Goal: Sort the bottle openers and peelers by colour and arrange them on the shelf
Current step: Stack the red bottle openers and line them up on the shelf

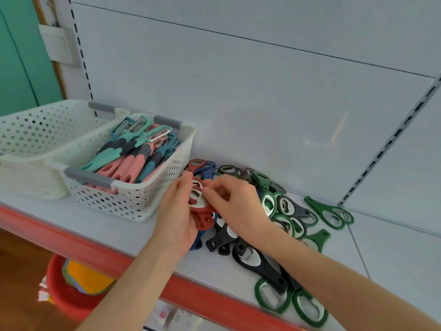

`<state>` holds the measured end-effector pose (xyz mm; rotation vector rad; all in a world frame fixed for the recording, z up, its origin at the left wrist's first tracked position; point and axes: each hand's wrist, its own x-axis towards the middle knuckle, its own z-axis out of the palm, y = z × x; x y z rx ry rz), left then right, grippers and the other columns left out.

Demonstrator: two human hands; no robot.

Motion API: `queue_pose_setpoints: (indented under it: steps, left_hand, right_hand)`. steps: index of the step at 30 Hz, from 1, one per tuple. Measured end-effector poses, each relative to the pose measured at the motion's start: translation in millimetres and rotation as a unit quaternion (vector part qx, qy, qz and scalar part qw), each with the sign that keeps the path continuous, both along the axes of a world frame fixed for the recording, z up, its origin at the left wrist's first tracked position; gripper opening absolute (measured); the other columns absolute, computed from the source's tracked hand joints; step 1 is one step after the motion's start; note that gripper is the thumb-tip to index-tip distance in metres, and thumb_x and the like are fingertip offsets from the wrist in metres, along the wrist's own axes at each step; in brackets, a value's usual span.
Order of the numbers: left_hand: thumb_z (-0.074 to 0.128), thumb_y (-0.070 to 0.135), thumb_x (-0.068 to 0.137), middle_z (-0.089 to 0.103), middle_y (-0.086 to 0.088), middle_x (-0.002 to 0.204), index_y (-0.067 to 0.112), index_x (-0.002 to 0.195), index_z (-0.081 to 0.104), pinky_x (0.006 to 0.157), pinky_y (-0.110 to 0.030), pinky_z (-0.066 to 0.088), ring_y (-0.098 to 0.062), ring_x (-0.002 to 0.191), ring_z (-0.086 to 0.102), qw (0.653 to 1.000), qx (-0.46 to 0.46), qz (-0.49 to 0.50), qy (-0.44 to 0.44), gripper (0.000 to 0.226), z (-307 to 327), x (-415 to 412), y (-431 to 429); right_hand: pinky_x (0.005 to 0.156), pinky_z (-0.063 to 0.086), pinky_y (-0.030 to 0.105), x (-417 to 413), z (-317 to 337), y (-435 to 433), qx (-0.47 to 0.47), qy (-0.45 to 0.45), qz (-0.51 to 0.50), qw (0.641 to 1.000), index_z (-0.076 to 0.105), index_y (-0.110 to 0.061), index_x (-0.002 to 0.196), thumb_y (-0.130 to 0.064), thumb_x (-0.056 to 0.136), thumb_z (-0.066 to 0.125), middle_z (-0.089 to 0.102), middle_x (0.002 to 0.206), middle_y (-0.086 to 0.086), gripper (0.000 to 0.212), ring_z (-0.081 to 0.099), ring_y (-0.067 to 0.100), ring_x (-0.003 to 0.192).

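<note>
A loose heap of bottle openers lies on the white shelf (100, 218): green ones (330, 212) to the right and front, black ones (262, 266) in the middle, blue ones (205, 169) behind. My left hand (176, 218) grips a small stack of red bottle openers (202, 211) next to the basket. My right hand (235, 204) pinches the top of that red stack with its fingertips. Teal, pink and dark blue peelers (133, 154) fill a white perforated basket (133, 199) to the left.
A second white perforated basket (31, 139) stands at the far left. The shelf has a red front edge (83, 244) and a white back panel. Below the shelf sits a red bucket (69, 299) with coloured items.
</note>
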<state>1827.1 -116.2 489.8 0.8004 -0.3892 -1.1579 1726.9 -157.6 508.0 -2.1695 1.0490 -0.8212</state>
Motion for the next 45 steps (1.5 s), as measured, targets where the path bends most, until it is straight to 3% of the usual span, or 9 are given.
queue_pose_setpoints:
  steps: [6,13,21,26,29,32,36,42,45]
  left_hand:
    - [0.041,0.017,0.097,0.07,-0.014,0.087,0.011,0.106,0.055,0.06,-0.032,0.059,-0.021,0.075,0.071,0.999,0.034,0.01,-0.013,0.017,-9.3,8.6,8.7]
    - [0.045,0.017,0.095,0.065,-0.009,0.058,0.01,0.095,0.054,0.053,-0.027,0.057,-0.018,0.056,0.066,0.999,0.05,-0.001,0.021,0.011,-7.3,9.0,15.6]
    - [0.041,0.004,0.094,0.065,-0.018,0.078,0.007,0.091,0.053,0.061,-0.035,0.057,-0.021,0.063,0.07,0.997,0.076,-0.025,0.024,0.012,-3.9,13.8,11.3]
    - [0.045,0.019,0.096,0.069,-0.011,0.061,0.008,0.09,0.053,0.08,-0.041,0.051,-0.018,0.058,0.068,0.995,0.098,-0.005,0.016,0.015,0.7,12.0,-2.7]
    - [0.048,0.037,0.093,0.069,-0.009,0.058,0.011,0.088,0.053,0.092,-0.044,0.044,-0.019,0.055,0.068,0.993,0.096,0.007,0.063,0.027,5.2,11.0,-10.1]
    - [0.049,0.031,0.093,0.07,-0.007,0.063,0.011,0.084,0.058,0.075,-0.033,0.048,-0.016,0.055,0.066,0.996,0.078,-0.006,0.031,0.024,5.1,12.4,-13.4]
    - [0.044,0.009,0.092,0.071,-0.008,0.066,0.008,0.089,0.058,0.058,-0.027,0.053,-0.014,0.057,0.068,0.997,0.076,-0.019,-0.002,0.015,3.9,14.8,-12.3]
    - [0.047,0.007,0.09,0.07,-0.006,0.065,0.021,0.098,0.057,0.065,-0.032,0.047,-0.019,0.073,0.066,0.998,0.054,-0.008,0.009,0.019,1.6,18.7,-9.0]
    - [0.054,0.021,0.09,0.069,-0.01,0.085,0.02,0.106,0.058,0.058,-0.027,0.051,-0.017,0.071,0.065,0.997,0.068,-0.022,0.03,0.016,-1.9,19.9,-10.1]
  right_hand:
    - [0.068,0.044,0.022,4.4,15.4,-59.3,-0.049,0.144,0.03,0.988,0.068,-0.007,0.088,-0.02,0.089,0.056,0.066,0.084,0.0,0.018,0.058,0.015,0.079]
    - [0.092,0.045,0.035,63.2,-4.6,-113.5,-0.056,0.3,0.116,0.945,0.056,-0.011,0.121,-0.033,0.088,0.058,0.06,0.121,0.006,0.04,0.055,0.023,0.109]
    - [0.069,0.035,0.029,61.0,-6.3,-109.9,-0.206,0.391,0.078,0.894,0.056,-0.007,0.1,-0.013,0.094,0.046,0.062,0.101,0.014,0.014,0.058,0.031,0.093]
    - [0.065,0.05,0.039,21.7,9.2,-98.0,-0.292,0.167,0.026,0.941,0.058,0.004,0.097,0.011,0.083,0.048,0.062,0.08,0.021,0.018,0.061,0.035,0.073]
    - [0.06,0.051,0.032,-5.2,2.1,-62.8,-0.397,0.021,0.087,0.913,0.065,0.006,0.098,0.005,0.083,0.056,0.069,0.079,0.018,0.018,0.066,0.027,0.065]
    - [0.076,0.052,0.027,-21.7,-11.2,-37.8,-0.385,0.002,0.199,0.901,0.065,0.006,0.104,-0.02,0.097,0.042,0.07,0.093,0.016,0.036,0.067,0.023,0.083]
    - [0.087,0.048,0.02,-25.6,-15.4,-51.8,-0.273,-0.022,0.138,0.952,0.065,0.001,0.107,-0.028,0.096,0.044,0.07,0.1,0.011,0.038,0.061,0.013,0.094]
    - [0.115,0.021,0.042,-27.5,-26.5,-76.7,-0.157,0.332,0.106,0.924,0.048,-0.023,0.134,-0.061,0.085,0.043,0.035,0.148,0.004,0.063,0.025,0.022,0.14]
    - [0.113,0.022,0.048,-46.1,-34.7,-74.1,-0.156,0.363,0.098,0.913,0.047,-0.031,0.133,-0.073,0.07,0.022,0.028,0.152,-0.003,0.08,0.015,0.021,0.143]
